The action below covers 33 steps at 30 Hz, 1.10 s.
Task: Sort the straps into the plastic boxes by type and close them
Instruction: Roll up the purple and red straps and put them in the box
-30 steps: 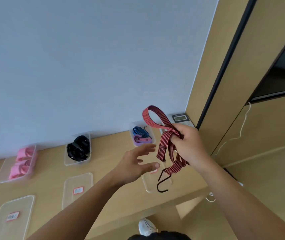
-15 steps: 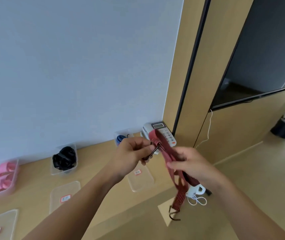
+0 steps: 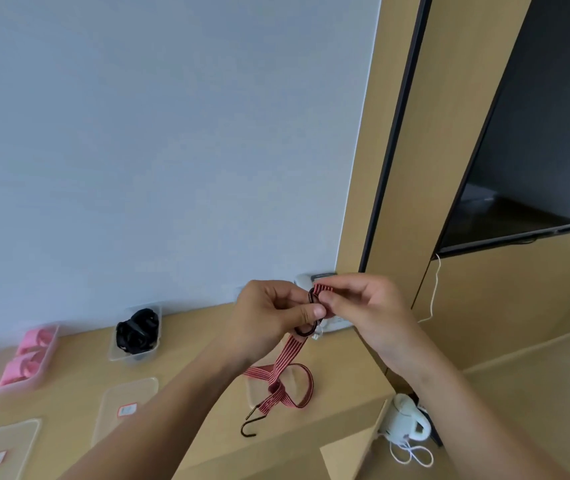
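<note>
My right hand (image 3: 363,306) has climbed from the middle of the red strap (image 3: 286,356) to its top end since half a second ago, and both hands now meet there, up and to the right of the box of black straps (image 3: 117,355). Nearest me, left and below that box, a clear lid (image 3: 3,448) with a red label lies flat on the desk (image 3: 207,344); a second labelled lid (image 3: 127,407) lies straight below the box. To the box's lower right the strap's bottom hook (image 3: 250,427) dangles over the desk near its front edge, and the webbing above it loops over a third lid (image 3: 254,389). Higher, my left hand (image 3: 269,320) pinches the dark metal hook (image 3: 312,296) at the strap's top between thumb and curled fingers, while my right hand's fingertips grip the red webbing just beside it. The black straps (image 3: 136,332) sit coiled in their box. Left of it an open box (image 3: 6,388) holds pink straps (image 3: 29,358). Right of it, behind my hands, a telephone (image 3: 333,325) shows partly against the wall (image 3: 172,133).
</note>
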Each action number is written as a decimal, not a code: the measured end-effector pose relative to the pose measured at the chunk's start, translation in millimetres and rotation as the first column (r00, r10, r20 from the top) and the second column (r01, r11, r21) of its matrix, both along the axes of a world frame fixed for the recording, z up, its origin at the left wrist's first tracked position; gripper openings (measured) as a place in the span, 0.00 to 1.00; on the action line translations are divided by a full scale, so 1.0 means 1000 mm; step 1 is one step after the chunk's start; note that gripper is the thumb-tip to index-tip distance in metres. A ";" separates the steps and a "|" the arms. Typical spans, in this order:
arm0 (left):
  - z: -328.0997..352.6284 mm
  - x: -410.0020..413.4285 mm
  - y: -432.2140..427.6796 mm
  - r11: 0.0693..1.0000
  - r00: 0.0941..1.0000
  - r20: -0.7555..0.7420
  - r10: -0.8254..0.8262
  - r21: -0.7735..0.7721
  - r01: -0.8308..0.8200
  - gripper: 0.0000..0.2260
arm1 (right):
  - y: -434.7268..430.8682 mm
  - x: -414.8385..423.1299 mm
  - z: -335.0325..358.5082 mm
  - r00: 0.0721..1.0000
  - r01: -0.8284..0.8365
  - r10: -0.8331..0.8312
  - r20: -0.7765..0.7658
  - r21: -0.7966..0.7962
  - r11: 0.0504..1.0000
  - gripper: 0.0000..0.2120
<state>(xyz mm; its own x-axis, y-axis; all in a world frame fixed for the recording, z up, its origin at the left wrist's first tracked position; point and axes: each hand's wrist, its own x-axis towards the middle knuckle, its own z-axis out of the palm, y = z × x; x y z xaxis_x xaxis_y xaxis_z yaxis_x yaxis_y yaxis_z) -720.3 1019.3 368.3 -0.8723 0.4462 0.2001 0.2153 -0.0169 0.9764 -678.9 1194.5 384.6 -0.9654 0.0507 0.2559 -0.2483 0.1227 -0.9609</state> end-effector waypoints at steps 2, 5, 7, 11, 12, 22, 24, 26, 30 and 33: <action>0.005 0.004 0.002 0.997 0.997 -0.019 0.076 0.020 -0.075 0.11 | 0.003 -0.006 0.005 0.999 -0.026 0.026 -0.018 0.005 1.000 0.08; 0.008 0.004 0.000 0.969 0.973 -0.002 0.232 0.089 -0.231 0.21 | 0.004 -0.013 0.014 0.997 -0.047 0.046 -0.057 -0.011 0.999 0.07; 0.010 0.004 -0.003 0.980 0.982 -0.005 0.189 0.070 -0.189 0.19 | 0.004 -0.018 0.020 0.996 -0.043 0.039 -0.080 -0.045 0.998 0.08; 0.006 0.011 -0.003 0.998 1.000 -0.002 0.024 -0.057 -0.024 0.21 | 0.006 -0.021 0.027 0.994 -0.045 0.036 -0.108 -0.078 0.996 0.08; 0.005 0.013 -0.001 0.998 1.000 0.022 0.003 -0.067 -0.002 0.21 | 0.007 -0.021 0.026 0.994 -0.049 0.039 -0.099 -0.098 0.994 0.08; -0.004 0.024 0.024 0.994 0.990 0.118 0.078 -0.090 -0.068 0.11 | 0.025 -0.018 0.010 0.998 -0.033 0.027 -0.049 -0.129 0.991 0.10; -0.001 0.026 0.028 0.993 0.990 0.106 0.092 -0.085 -0.083 0.12 | 0.028 -0.017 0.012 0.996 -0.027 0.017 -0.090 -0.113 0.993 0.11; 0.003 0.027 0.032 0.993 0.990 0.097 0.099 -0.078 -0.091 0.12 | 0.030 -0.017 0.015 0.992 -0.015 0.004 -0.128 -0.086 0.996 0.11; 0.007 0.026 0.037 0.990 0.986 0.097 0.135 -0.057 -0.130 0.12 | 0.036 -0.016 0.021 0.984 -0.072 0.064 -0.167 -0.044 0.996 0.12; 0.005 0.026 0.038 0.988 0.981 0.114 0.154 -0.042 -0.151 0.11 | 0.040 -0.016 0.021 0.979 -0.104 0.104 -0.178 0.011 0.995 0.15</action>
<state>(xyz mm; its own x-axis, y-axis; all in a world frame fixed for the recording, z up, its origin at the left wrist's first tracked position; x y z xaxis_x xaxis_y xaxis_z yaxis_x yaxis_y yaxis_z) -694.3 1057.6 372.9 -0.9470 0.3109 0.0807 0.0979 0.0403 0.9944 -694.9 1234.9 405.7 -0.9044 -0.0479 0.4240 -0.4267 0.0887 -0.9000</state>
